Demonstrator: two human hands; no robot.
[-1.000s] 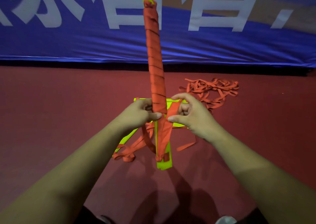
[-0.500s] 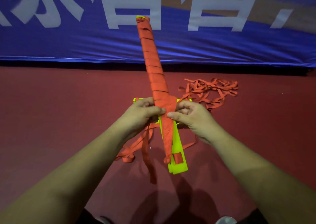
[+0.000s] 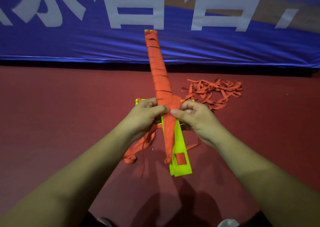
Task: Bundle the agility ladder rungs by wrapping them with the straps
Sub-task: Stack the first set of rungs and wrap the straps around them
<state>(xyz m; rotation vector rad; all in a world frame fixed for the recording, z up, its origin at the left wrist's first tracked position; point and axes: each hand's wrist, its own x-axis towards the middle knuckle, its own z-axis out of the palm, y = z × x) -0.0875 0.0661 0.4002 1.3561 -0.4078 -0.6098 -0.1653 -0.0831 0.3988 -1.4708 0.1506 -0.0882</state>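
Observation:
A stack of neon-yellow ladder rungs [image 3: 181,157] is held in the air, pointing away from me. Its far half is wound tightly in orange strap [image 3: 158,71]. My left hand [image 3: 145,114] grips the bundle at its middle from the left. My right hand [image 3: 194,116] pinches the orange strap against the bundle from the right. A band of strap runs down over the bare yellow end, and loose strap ends [image 3: 138,149] hang below my left hand.
More yellow rungs [image 3: 138,101] lie on the dark red floor behind my hands. A tangled heap of orange strap [image 3: 214,91] lies to their right. A blue banner with white characters [image 3: 69,41] hangs along the back.
The bundle has tilted down and away from near upright, its far tip leaning left. My hands have stayed at its middle, drawing closer together on the strap.

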